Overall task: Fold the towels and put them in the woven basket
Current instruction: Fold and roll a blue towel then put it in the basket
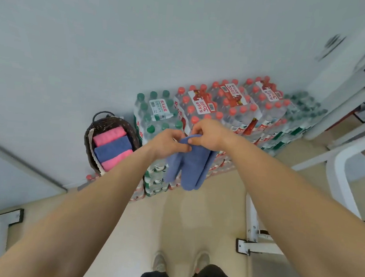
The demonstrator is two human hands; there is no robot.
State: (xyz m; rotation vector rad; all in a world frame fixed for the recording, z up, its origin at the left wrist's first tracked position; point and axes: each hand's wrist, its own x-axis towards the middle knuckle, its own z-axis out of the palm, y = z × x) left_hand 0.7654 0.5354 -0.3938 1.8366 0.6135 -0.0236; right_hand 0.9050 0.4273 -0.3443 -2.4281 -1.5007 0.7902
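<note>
Holding up the blue towel (191,167) in mid-air, just right of the woven basket (87,143), near side of the bottle packs (224,104). Pinched at its top edge by left hand (168,143) and right hand (208,134), close together. Hanging long axis vertical, folded end pointing down. Best to match edges and keep it taut.

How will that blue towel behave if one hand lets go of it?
Probably floppy: the blue towel hangs in limp folds below where the left hand and right hand pinch its top edge, so a released side would likely droop. It looks light, since fingertips alone seem to carry it.
</note>
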